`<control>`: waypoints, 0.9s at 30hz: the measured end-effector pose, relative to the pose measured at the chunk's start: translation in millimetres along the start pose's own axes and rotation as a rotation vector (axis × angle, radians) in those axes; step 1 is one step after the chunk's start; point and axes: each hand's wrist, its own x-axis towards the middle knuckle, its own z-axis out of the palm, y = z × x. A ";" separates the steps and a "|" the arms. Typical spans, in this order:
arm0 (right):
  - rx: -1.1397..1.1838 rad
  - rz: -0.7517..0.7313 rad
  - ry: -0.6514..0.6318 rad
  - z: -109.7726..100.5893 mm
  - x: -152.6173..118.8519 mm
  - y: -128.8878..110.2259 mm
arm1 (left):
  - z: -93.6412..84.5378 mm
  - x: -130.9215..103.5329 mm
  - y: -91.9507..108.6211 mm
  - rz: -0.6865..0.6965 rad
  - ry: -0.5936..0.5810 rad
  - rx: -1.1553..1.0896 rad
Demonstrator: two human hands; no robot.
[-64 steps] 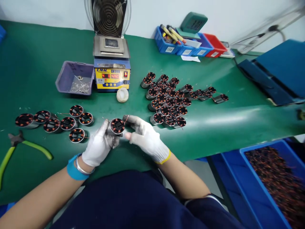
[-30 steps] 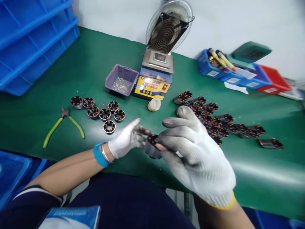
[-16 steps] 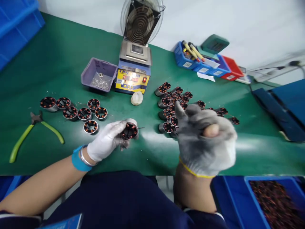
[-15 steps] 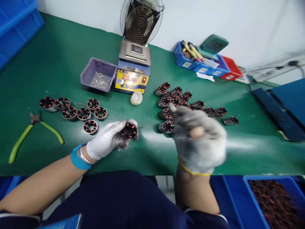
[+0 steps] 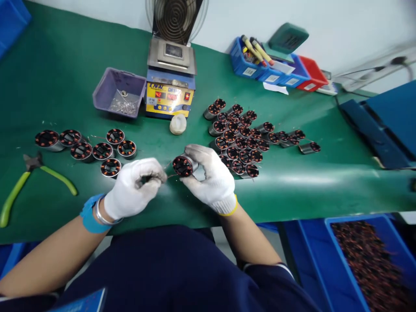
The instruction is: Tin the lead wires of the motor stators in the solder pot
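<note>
My right hand [image 5: 212,182], in a white glove, grips a motor stator [image 5: 183,166] by its metal sleeve, thumb below and fingers above. The stator's open end, with black insulation and copper windings, faces left and toward me. My left hand [image 5: 134,188], also gloved, is closed in a pinch just left of it. Its fingertips are on a thin wire lead [image 5: 171,175] that comes from the stator. Several more stators [image 5: 102,151] stand left of my left hand. A larger group of stators [image 5: 241,143] stands close behind and right of my right hand.
Green-handled cutters [image 5: 34,167] lie at the left. A purple bin [image 5: 107,104] with metal scraps stands beside a solder pot [image 5: 170,97], with a small white pot [image 5: 178,124] in front. Parts bins [image 5: 247,67] line the wall. A blue crate [image 5: 333,242] sits below the table's right edge.
My right hand has come left from the stator group and now grips the stator. My left hand has shifted from holding the stator's body to pinching its wire. The camera view has moved slightly.
</note>
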 end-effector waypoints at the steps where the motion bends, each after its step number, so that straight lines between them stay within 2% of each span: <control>1: -0.009 0.000 0.022 -1.3 -0.2 1.0 | 0.0 -1.0 -0.1 0.036 0.019 -0.004; 2: -0.015 -0.005 0.030 -2.0 -0.3 1.4 | 1.3 -1.5 -0.5 0.033 0.069 0.002; 4: -0.017 -0.032 0.022 -1.3 -0.6 0.5 | 7.3 -0.9 -1.4 -0.092 0.136 0.060; 6: -0.006 -0.058 0.012 1.1 -0.8 -1.5 | 14.6 0.2 -1.6 -0.248 0.056 0.103; 8: 0.017 -0.054 0.030 3.1 -0.8 -3.0 | 19.7 -0.4 -1.1 -0.329 -0.008 0.035; 10: 0.033 -0.026 0.069 3.1 -0.5 -3.5 | 21.3 -2.9 -0.7 -0.313 0.068 -0.121; 13: 0.022 0.006 0.116 0.9 -0.2 -3.4 | 20.2 -5.9 -1.4 -0.221 0.296 -0.312; 14: 0.019 0.008 0.124 0.5 -0.4 -3.4 | 20.1 -5.8 -2.0 -0.216 0.323 -0.349; 15: 0.021 0.004 0.129 0.6 -0.8 -3.4 | 20.5 -5.1 -2.4 -0.232 0.298 -0.364; 18: 0.041 -0.034 0.140 3.6 -2.5 -4.0 | 24.3 -2.6 -1.6 -0.350 0.077 -0.263; 19: 0.049 -0.049 0.141 4.9 -3.0 -4.2 | 25.7 -2.3 -0.7 -0.367 0.036 -0.225; 20: 0.056 -0.057 0.144 6.0 -3.3 -4.5 | 26.6 -2.3 0.2 -0.363 0.049 -0.213; 21: 0.060 -0.058 0.147 6.8 -3.4 -4.7 | 26.9 -2.5 1.0 -0.333 0.110 -0.231; 24: 0.050 -0.037 0.158 7.6 -2.9 -5.4 | 24.9 -1.9 0.8 -0.162 0.411 -0.359; 25: 0.041 -0.038 0.161 7.9 -2.7 -5.7 | 24.0 -0.9 0.0 -0.116 0.466 -0.365; 27: 0.033 -0.057 0.156 9.0 -2.8 -6.9 | 23.0 1.6 -1.1 -0.097 0.431 -0.275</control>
